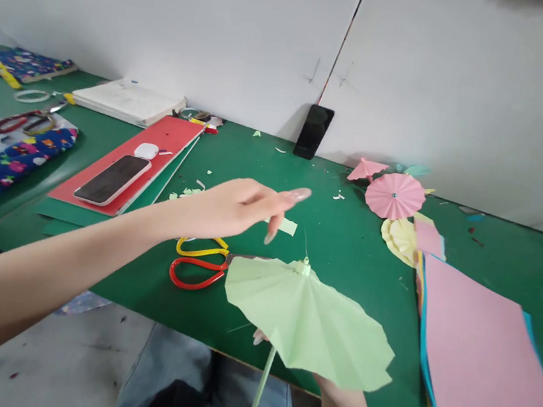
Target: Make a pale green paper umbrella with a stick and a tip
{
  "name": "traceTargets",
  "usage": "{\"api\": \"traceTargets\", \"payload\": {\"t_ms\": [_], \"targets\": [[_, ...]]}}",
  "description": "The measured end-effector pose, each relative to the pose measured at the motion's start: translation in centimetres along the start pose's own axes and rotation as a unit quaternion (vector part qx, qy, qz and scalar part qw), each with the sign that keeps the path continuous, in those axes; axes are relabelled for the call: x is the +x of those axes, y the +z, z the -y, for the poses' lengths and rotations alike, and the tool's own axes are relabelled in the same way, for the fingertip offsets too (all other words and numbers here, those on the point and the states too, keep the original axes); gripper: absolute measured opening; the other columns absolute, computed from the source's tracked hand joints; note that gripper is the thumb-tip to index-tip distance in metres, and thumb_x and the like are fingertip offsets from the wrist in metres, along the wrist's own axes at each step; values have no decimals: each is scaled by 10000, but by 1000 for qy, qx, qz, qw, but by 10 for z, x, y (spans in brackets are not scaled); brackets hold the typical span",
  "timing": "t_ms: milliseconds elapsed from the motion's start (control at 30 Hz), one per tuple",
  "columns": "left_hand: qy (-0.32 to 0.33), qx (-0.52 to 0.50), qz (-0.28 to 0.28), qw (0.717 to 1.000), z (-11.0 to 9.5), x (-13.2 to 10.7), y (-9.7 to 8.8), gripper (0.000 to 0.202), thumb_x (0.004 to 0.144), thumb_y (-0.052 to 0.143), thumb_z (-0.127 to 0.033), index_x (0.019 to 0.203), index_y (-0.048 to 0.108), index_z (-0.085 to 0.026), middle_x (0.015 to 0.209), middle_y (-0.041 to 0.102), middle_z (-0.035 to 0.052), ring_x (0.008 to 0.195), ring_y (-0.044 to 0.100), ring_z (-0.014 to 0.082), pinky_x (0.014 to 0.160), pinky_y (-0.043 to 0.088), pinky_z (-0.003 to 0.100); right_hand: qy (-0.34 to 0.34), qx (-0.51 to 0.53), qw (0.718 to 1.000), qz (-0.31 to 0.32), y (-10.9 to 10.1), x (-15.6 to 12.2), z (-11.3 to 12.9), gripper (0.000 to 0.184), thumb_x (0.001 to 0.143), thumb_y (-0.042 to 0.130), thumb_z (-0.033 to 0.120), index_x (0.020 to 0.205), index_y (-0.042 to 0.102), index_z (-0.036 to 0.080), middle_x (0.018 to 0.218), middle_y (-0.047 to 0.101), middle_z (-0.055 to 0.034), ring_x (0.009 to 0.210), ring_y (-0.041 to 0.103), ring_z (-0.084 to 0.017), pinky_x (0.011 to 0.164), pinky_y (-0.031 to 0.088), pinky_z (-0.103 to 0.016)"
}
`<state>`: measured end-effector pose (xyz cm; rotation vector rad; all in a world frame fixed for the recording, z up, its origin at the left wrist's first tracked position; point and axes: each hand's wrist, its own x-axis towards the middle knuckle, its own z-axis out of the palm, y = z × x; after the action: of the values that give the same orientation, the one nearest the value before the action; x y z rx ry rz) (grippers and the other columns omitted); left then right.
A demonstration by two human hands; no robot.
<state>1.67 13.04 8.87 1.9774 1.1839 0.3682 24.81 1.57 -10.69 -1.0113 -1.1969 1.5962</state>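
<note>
My right hand is mostly hidden under a light green paper umbrella, which it holds up by its pale green stick near the table's front edge. My left hand hovers above and left of the umbrella's tip, fingers loosely stretched toward it and holding nothing. Scissors with red and yellow handles lie on the green table just below my left hand.
A stack of coloured paper with a pink top sheet lies at right. Pink and yellow paper umbrellas sit behind it. One phone rests on red card at left; another phone leans on the wall. Patterned cloth lies far left.
</note>
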Motion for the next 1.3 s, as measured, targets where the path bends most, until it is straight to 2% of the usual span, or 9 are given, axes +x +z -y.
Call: {"api": "traceTargets", "payload": {"t_ms": [167, 267, 333, 467, 667, 867, 1033, 1167, 1300], "targets": [[-27, 8, -197, 980, 32, -30, 2, 467, 895, 405, -512, 565, 532, -207, 545, 469, -22, 472, 382, 110, 477, 302, 234, -43, -71, 994, -72, -1, 4, 7, 413, 696, 749, 397, 1078, 673, 259, 981, 729, -102, 1056, 636, -307, 927, 514, -455], [-66, -11, -269, 961, 58, -55, 20, 422, 883, 422, -436, 540, 507, -207, 571, 520, -9, 543, 467, 132, 579, 391, 237, -76, -103, 983, -134, 9, 13, 20, 438, 732, 721, 385, 1142, 636, 256, 1067, 703, -107, 1170, 564, -306, 1044, 402, -488], [-85, -20, -283, 955, 75, -70, 44, 409, 871, 415, -402, 518, 484, -207, 527, 497, -14, 510, 445, 136, 586, 401, 249, -96, -121, 974, -168, 15, 20, 28, 439, 764, 689, 364, 1179, 610, 242, 1105, 687, -114, 1216, 525, -307, 1080, 342, -512], [-124, -75, -218, 965, 93, -90, 108, 377, 855, 428, -375, 528, 490, -198, 541, 514, -6, 539, 491, 150, 583, 419, 247, -128, -144, 962, -195, 24, 36, 39, 441, 814, 608, 367, 1220, 570, 199, 1121, 672, -142, 1237, 501, -321, 1055, 356, -547], [-123, -224, -204, 945, 77, -101, 178, 313, 883, 428, -445, 720, 549, -207, 632, 499, -10, 573, 480, 154, 538, 395, 245, -158, -169, 951, -206, 30, 43, 41, 430, 769, 665, 348, 1171, 579, 223, 1102, 674, -137, 1182, 550, -297, 982, 451, -473], [-129, -213, -174, 953, 70, -94, 178, 265, 877, 471, -459, 918, 557, -212, 582, 309, -54, 525, 389, 141, 539, 359, 262, -172, -187, 942, -220, 33, 32, 44, 306, 778, 673, 278, 1063, 619, 180, 1105, 662, -121, 1109, 588, -279, 970, 435, -502], [-60, -127, -179, 974, 67, -76, 169, 433, 893, 464, -427, 1282, 432, -239, 842, 472, 12, 753, 538, 182, 735, 457, 308, -183, -152, 950, -201, 51, 33, 58, 226, 763, 648, 269, 978, 680, 208, 989, 713, -103, 1144, 573, -303, 1041, 380, -490], [-9, -152, -186, 971, 52, -68, 168, 291, 942, 379, -379, 924, 609, -202, 854, 486, 32, 737, 543, 167, 742, 447, 304, -142, -72, 975, -152, 62, 45, 68, 271, 847, 571, 385, 976, 698, 184, 880, 740, -86, 876, 698, -265, 854, 534, -454], [1, -181, -183, 966, 43, -68, 169, 379, 957, 349, -368, 655, 494, -192, 716, 494, 14, 692, 522, 158, 711, 414, 284, -98, -9, 988, -119, 62, 54, 70, 325, 824, 604, 429, 988, 705, 168, 828, 750, -78, 762, 716, -234, 762, 566, -406]]}}
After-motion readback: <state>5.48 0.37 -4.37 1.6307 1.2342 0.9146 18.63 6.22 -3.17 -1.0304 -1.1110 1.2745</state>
